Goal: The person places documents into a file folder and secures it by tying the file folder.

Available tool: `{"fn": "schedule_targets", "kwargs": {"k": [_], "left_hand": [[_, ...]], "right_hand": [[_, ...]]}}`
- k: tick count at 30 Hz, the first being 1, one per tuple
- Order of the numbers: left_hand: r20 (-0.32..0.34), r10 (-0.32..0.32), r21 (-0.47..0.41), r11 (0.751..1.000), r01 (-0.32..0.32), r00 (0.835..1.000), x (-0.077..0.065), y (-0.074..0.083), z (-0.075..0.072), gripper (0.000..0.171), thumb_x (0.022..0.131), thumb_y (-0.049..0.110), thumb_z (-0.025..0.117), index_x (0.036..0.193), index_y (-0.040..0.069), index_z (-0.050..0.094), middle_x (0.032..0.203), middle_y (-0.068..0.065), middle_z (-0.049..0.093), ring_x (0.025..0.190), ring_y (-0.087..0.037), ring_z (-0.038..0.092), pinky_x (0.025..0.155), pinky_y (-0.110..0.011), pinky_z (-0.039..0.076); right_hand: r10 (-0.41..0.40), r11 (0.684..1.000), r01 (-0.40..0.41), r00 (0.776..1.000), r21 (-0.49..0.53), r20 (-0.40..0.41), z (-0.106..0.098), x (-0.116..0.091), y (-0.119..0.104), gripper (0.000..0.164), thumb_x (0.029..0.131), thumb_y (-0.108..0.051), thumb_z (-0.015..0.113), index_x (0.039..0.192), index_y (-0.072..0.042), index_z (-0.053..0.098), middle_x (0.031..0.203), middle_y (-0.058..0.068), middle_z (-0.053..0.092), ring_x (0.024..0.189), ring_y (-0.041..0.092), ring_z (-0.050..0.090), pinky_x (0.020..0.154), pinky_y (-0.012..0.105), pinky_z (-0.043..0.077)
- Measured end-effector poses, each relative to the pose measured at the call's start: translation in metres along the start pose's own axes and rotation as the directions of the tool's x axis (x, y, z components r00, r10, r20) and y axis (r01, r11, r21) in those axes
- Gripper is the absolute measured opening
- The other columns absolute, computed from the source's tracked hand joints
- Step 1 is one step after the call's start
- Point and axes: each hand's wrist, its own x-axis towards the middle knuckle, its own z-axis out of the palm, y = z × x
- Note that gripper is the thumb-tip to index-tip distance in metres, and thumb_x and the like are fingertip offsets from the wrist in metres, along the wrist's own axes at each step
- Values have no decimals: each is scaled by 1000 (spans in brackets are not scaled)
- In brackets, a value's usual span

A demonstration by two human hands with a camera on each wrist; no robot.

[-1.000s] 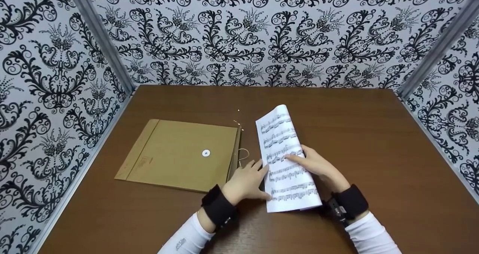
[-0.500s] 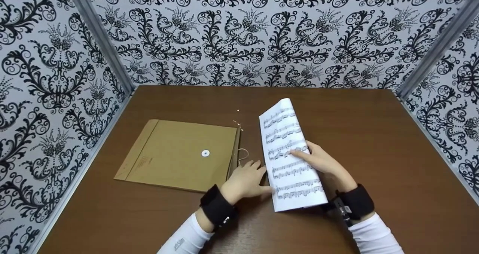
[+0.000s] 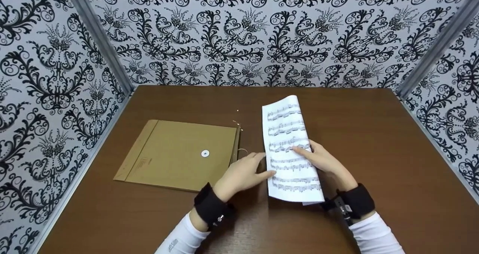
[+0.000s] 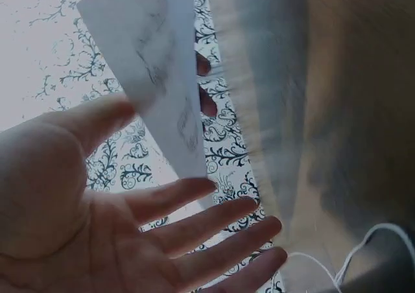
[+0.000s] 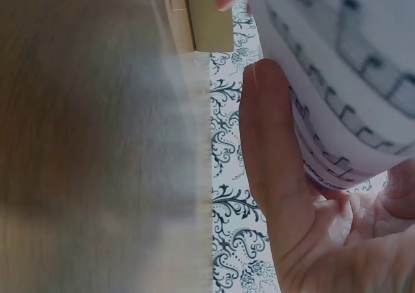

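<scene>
Folded sheet music (image 3: 286, 164), white with printed staves, stands tilted above the table right of centre in the head view. My right hand (image 3: 327, 162) grips its right edge, thumb on the printed face and fingers behind. In the right wrist view the paper (image 5: 363, 66) curves over that hand (image 5: 279, 170). At the paper's left edge is my left hand (image 3: 239, 173), its thumb lying over the edge. Its fingers look straight and spread in the left wrist view, beside the paper (image 4: 155, 53). Whether they touch the paper's back is unclear.
A brown paper envelope (image 3: 183, 149) lies flat on the left of the wooden table (image 3: 374, 145). It has a white button (image 3: 205, 153) and a loose string (image 3: 243, 150). Small pale bits (image 3: 239, 125) lie by its upper right corner. Patterned walls (image 3: 247, 33) enclose the table.
The sheet music has moved slightly right and away, turning more upright. My right hand went with it. My left hand has risen along the left edge, its thumb now over the paper.
</scene>
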Motion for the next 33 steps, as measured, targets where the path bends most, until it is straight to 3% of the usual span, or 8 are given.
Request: {"fn": "schedule_targets", "kwargs": {"k": [5,10,12,20,27,33], "left_hand": [[-38,20,-155,988,-26,999,2,3,0,62,100,40,63,152,11,45,139,-13,67,126,-30,66,103,-46,55],[-56,58,-326,943,-73,997,2,3,0,61,101,20,63,155,6,36,118,-15,76,101,-27,77,79,-31,60],[-63,75,-382,920,-94,995,2,3,0,61,101,13,61,156,4,33,118,-18,76,99,-29,77,75,-27,60],[-85,122,-511,847,-149,989,2,1,-7,55,102,-1,52,153,1,34,128,-24,68,105,-37,74,83,-33,63],[-23,143,-648,752,-124,989,2,-4,-23,54,101,-6,47,153,-2,34,130,-29,63,106,-41,71,82,-36,64],[27,152,-731,677,-84,988,-1,-8,-37,54,103,-3,46,154,3,33,132,-30,63,104,-38,74,80,-37,64]], "right_hand": [[3,1000,-3,1000,11,0,1,1,2,61,106,-34,54,153,1,36,110,5,75,88,13,76,78,29,62],[13,1000,-13,1000,18,-1,4,2,2,62,106,-36,55,153,0,37,106,3,76,86,13,76,78,30,62],[19,999,-19,1000,27,12,6,2,1,63,106,-37,55,154,-1,36,107,2,77,87,14,76,79,31,62],[46,999,-46,999,1,2,8,4,0,64,106,-40,54,152,0,36,105,-1,75,89,13,74,81,29,60],[94,994,-96,994,48,46,8,4,0,70,105,-43,54,155,-1,29,108,-1,73,92,14,74,79,35,62],[128,986,-133,990,97,60,5,3,-1,78,106,-47,49,161,-2,16,126,11,66,107,20,72,84,38,62]]}}
